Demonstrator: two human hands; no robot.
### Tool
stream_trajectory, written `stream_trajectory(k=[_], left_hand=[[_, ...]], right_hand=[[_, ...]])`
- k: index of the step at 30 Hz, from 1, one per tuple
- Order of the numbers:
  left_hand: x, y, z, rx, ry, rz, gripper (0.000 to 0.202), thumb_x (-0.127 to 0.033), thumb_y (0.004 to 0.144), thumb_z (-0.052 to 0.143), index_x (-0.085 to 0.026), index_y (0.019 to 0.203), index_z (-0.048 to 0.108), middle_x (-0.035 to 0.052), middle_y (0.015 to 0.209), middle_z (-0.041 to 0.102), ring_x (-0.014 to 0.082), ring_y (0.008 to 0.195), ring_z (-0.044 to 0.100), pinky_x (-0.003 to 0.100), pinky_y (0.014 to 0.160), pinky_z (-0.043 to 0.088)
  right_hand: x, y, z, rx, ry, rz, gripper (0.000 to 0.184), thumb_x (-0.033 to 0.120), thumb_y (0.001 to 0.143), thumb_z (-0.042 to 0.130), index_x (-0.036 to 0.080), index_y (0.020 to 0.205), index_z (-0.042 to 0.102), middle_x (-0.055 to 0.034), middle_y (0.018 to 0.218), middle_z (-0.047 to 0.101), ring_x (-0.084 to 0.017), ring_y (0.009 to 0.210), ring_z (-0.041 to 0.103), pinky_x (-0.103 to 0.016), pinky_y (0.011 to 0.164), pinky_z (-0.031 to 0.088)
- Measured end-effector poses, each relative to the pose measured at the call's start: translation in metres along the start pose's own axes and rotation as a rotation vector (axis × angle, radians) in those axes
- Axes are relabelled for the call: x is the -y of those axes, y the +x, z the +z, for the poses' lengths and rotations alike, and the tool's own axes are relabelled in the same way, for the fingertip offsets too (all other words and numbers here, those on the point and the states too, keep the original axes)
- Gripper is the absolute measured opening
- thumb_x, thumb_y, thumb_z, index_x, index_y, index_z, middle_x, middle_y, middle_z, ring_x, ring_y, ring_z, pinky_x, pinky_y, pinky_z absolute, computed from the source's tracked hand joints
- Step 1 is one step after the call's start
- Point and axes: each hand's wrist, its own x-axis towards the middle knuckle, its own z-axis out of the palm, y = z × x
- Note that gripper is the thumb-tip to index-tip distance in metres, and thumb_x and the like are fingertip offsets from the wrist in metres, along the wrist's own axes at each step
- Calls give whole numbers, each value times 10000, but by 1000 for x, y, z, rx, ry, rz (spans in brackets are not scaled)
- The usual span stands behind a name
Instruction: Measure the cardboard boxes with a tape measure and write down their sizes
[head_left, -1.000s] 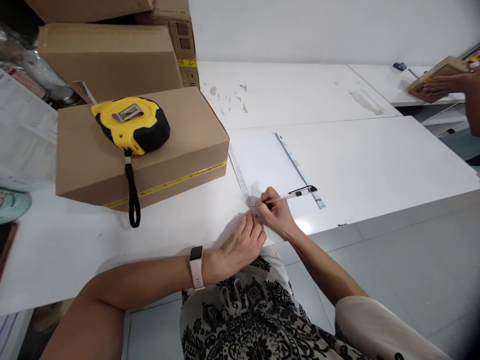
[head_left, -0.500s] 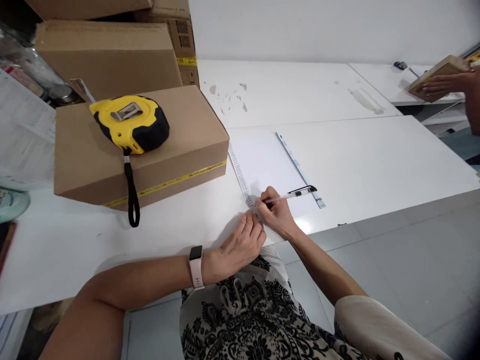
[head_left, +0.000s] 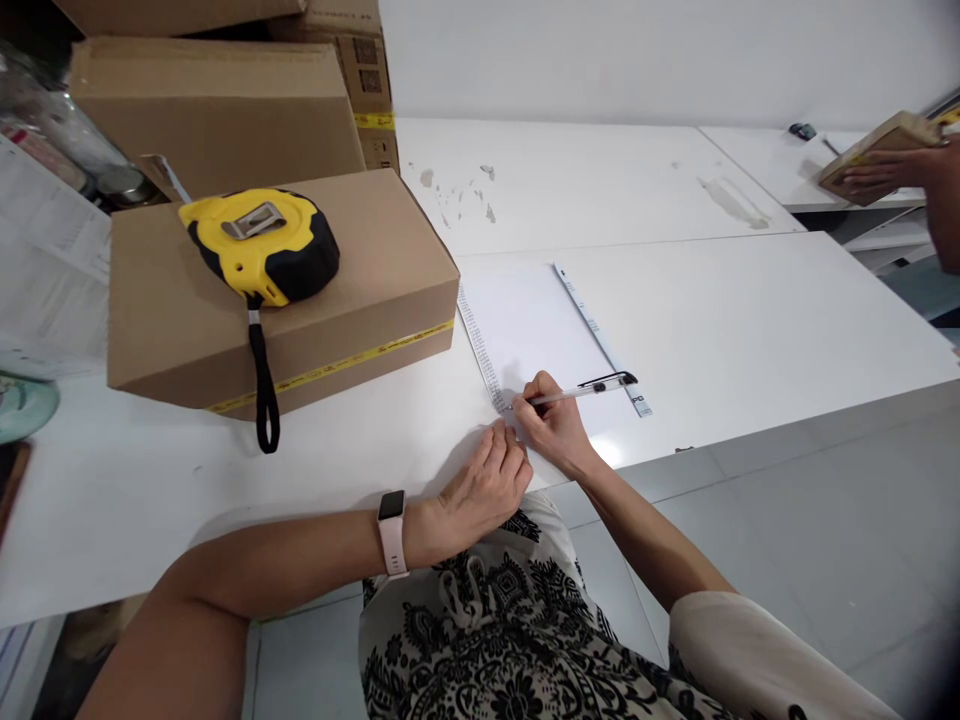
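A spiral notebook [head_left: 525, 320] lies on the white table with a blank-looking page up. My right hand [head_left: 553, 425] is closed around a clear pen with a black clip [head_left: 581, 388], its tip down at the notebook's lower left corner by the spiral. Beside it my left hand [head_left: 487, 478] rests flat, fingers stretched out, at the notebook's near edge. To the left, a yellow and black tape measure [head_left: 262, 245] sits on a cardboard box [head_left: 382, 230], its black strap hanging over the box's front side.
More cardboard boxes [head_left: 217, 120] are stacked behind the taped one. Papers [head_left: 52, 250] and a glass jar stand at the far left. At the far right, another person's hand [head_left: 892, 170] holds a small box. The white table's [head_left: 757, 330] front edge runs beside the tiled floor.
The pen in my right hand has tilted slightly, its top end shifting a little to the right. My left hand, the notebook and the tape measure stay in place.
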Motion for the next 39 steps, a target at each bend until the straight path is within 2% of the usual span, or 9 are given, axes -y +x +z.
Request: stream_trajectory(k=[5,20,28,39], left_hand=[[1,0,-1,5,-34,-10,416,-171,1011,460,53,1336,594,281,1338,669,320,1279,643,425,1101,479],[-2,-1,6,-19,0,-21,397,-174,1017,436,13,1319,615,245,1324,687,300,1273,649,424,1101,478],[-2,-1,6,-28,-26,-19,397,-175,1004,467,34,1307,616,272,1327,675,327,1275,643,442,1106,469],[-4,-1,8,-36,41,-16,404,-185,1011,431,8,1310,623,231,1313,697,321,1279,648,434,1109,478]], right_hand=[[0,0,0,15,6,-3,240,257,823,627,252,715,412,78,566,383,-109,531,349,-268,514,290],[-3,1,0,-13,-7,1,240,245,823,622,251,717,406,82,570,378,-106,527,345,-260,507,291],[-2,1,-1,-23,-6,5,233,250,818,626,252,715,417,81,565,375,-110,530,352,-259,508,299],[-1,0,-1,-13,-17,8,239,241,819,625,253,713,411,82,561,368,-110,526,347,-259,505,295]])
